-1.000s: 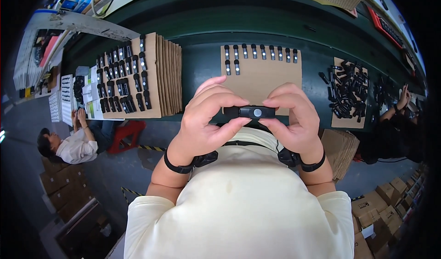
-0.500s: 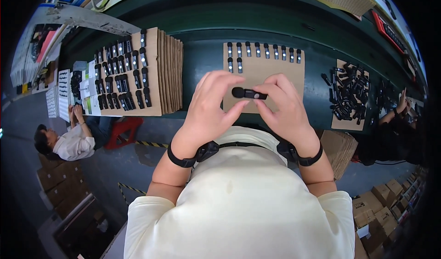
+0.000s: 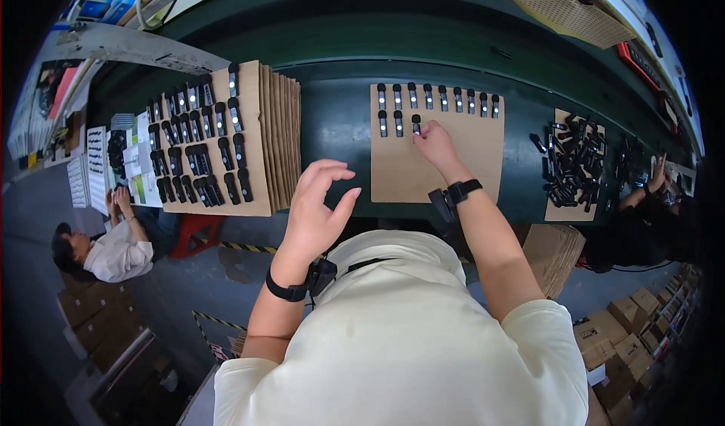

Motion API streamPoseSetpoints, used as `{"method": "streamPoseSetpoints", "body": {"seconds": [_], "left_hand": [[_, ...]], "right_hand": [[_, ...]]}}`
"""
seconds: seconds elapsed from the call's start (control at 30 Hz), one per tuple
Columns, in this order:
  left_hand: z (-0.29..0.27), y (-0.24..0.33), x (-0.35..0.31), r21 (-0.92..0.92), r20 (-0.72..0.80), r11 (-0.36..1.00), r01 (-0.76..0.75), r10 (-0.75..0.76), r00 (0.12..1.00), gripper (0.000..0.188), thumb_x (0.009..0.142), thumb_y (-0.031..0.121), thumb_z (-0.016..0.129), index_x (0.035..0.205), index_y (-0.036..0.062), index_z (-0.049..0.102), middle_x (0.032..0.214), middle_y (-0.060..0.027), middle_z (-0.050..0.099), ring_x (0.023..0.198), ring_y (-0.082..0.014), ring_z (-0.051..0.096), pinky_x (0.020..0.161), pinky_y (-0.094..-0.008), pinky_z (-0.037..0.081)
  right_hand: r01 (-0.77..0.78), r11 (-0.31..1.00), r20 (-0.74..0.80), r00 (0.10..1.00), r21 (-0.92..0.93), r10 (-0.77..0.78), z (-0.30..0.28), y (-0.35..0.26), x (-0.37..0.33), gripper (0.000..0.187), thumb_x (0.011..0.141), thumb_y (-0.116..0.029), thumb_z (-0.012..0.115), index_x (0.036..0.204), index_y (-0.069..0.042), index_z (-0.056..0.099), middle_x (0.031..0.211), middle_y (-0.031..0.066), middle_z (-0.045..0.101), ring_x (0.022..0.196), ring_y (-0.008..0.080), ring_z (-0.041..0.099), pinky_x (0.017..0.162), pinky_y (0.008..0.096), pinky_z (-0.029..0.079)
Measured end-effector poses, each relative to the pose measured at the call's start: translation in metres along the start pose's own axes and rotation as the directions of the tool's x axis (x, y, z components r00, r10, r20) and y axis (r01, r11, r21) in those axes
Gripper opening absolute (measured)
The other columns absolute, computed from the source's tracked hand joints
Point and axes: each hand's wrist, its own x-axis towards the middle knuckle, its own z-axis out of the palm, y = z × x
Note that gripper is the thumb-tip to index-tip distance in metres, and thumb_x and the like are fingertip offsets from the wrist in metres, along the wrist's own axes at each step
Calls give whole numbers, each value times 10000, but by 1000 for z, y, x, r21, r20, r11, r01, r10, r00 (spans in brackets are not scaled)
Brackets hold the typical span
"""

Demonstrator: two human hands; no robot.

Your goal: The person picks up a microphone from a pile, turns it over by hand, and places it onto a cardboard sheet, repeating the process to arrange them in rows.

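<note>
My right hand (image 3: 433,140) reaches out over a flat cardboard sheet (image 3: 445,169) on the green table, its fingertips on a small black device (image 3: 416,124) in the sheet's second row. A row of several such black devices (image 3: 438,97) lines the sheet's far edge. My left hand (image 3: 317,211) hovers closer to my chest, fingers spread, holding nothing. Both wrists wear black bands.
A stack of cardboard sheets (image 3: 257,143) topped with several black devices (image 3: 200,146) lies to the left. A loose pile of black devices (image 3: 570,162) sits on cardboard at right. Another person (image 3: 102,248) sits below left; someone's hand (image 3: 657,177) works at far right. Boxes stand on the floor.
Both hands held one black device near my chest; now my right hand has carried it out onto the cardboard sheet, and my left hand has let go and opened.
</note>
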Motion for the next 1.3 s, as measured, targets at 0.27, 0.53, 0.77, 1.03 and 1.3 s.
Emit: {"method": "streamPoseSetpoints", "body": {"seconds": [0.27,0.53,0.77,1.03,1.3], "left_hand": [[-5,-13,-1,-21,45,996,90,-89,995,221,824,55,708,1030,37,629,1138,-130,612,1069,-299,595,932,-359,462],[1,-15,5,-26,88,998,65,-62,994,227,825,70,709,1035,44,626,1131,-136,602,1061,-316,588,917,-378,470],[20,-6,23,-39,126,999,26,-21,992,208,838,52,694,1034,32,628,1132,-128,603,1065,-292,591,924,-351,466],[55,26,49,-28,91,999,-20,22,996,206,837,50,694,1029,23,623,1095,-137,608,1027,-303,600,894,-350,478],[70,49,41,59,-105,992,112,-105,989,215,815,54,709,1009,17,622,1067,-140,615,1005,-322,601,881,-367,486]], "right_hand": [[-75,979,-28,997,-192,71,22,10,31,293,798,-254,703,899,-3,592,855,201,678,849,381,661,759,451,524],[-119,971,-42,993,-209,112,20,10,31,320,800,-270,703,928,-1,586,877,208,680,878,386,661,770,452,524],[3,986,-93,995,-167,-19,-20,14,18,322,825,-248,677,998,7,580,912,200,680,891,375,660,768,438,523],[106,975,-129,983,-194,-133,-143,34,63,265,837,-202,662,1047,-44,623,985,162,666,939,336,648,823,409,516],[338,807,-137,882,-484,-451,-173,59,184,394,822,-213,703,1180,-81,606,1109,185,617,1095,356,577,940,426,473]]}}
